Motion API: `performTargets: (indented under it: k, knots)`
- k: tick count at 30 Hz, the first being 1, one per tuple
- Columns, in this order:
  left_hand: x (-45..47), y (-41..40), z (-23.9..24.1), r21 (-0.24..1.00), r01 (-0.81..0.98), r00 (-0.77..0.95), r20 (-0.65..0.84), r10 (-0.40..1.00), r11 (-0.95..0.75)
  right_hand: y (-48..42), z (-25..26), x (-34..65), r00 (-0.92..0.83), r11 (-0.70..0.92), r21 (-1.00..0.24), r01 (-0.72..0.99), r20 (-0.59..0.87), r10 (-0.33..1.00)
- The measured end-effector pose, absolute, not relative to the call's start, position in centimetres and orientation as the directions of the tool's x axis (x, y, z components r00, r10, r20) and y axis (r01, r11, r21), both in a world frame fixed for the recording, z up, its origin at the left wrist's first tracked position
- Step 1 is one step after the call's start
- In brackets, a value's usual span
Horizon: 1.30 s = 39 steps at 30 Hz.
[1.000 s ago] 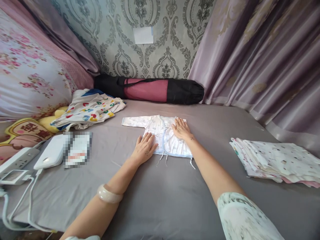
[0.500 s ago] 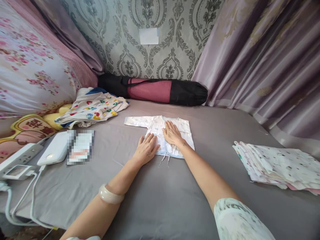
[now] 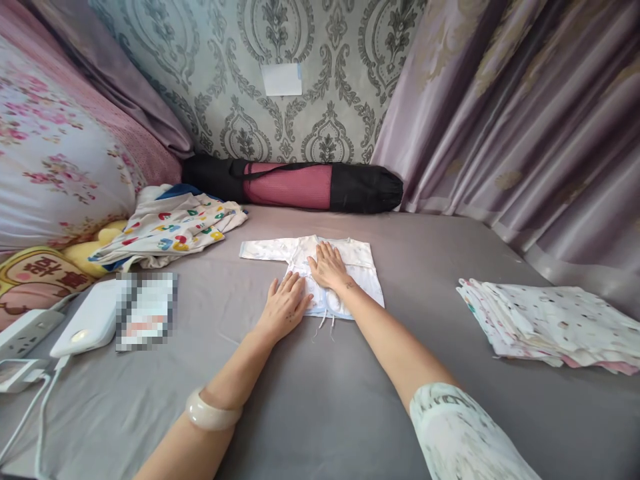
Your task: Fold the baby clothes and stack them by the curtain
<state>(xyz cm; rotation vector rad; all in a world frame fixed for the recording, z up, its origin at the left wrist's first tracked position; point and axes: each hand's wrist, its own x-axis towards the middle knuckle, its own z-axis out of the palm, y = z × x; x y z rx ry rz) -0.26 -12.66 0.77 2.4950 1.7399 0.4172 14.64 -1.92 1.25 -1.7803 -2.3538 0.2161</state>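
A small white baby shirt [image 3: 363, 267] with pale blue trim lies flat on the grey bed sheet [image 3: 320, 393], one sleeve stretched to the left. My left hand [image 3: 285, 303] rests flat on its lower left edge, fingers spread. My right hand [image 3: 329, 265] presses flat on the middle of the shirt, fingers extended, right beside my left hand. Thin tie strings hang from the shirt's near hem. Neither hand holds anything.
A stack of folded patterned cloths [image 3: 550, 323] sits at the right. A crumpled colourful garment [image 3: 170, 227] and a yellow soft toy lie at the left. A black and pink rolled bag [image 3: 300, 183] lies against the wall. A white power bank [image 3: 87, 319] and cables are at the near left.
My right hand has slid leftward across the shirt, from its right side to its middle. The right part of the shirt now lies uncovered. My left hand has stayed about where it was.
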Motion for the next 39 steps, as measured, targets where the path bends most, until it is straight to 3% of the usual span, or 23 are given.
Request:
performTargets:
  k: [9, 15, 26, 32, 39]
  knots:
    - [-0.2, -12.7, 0.8, 0.225, 0.908, 0.323, 0.160, 0.933, -0.353, -2.1, 0.5, 14.3, -0.251, 0.255, -0.252, 0.934, 0.048, 0.967]
    - [-0.2, -12.9, 1.1, 0.223, 0.909, 0.322, 0.163, 0.933, -0.352, -1.2, 1.9, 15.5, -0.241, 0.213, -0.328, 0.920, -0.046, 0.970]
    - [-0.3, -12.8, 0.7, 0.221, 0.903, 0.330, 0.193, 0.924, -0.368, -1.3, -0.1, 16.1, -0.190, 0.205, -0.254, 0.945, 0.085, 0.978]
    - [-0.3, -12.7, 0.6, 0.233, 0.902, 0.326, 0.183, 0.928, -0.363, -0.6, 0.9, 16.6, -0.210, 0.195, -0.282, 0.939, -0.024, 0.977]
    - [-0.4, -12.8, 0.4, 0.240, 0.900, 0.324, 0.185, 0.928, -0.363, -0.2, 1.2, 16.2, -0.273, 0.264, -0.225, 0.938, -0.008, 0.962]
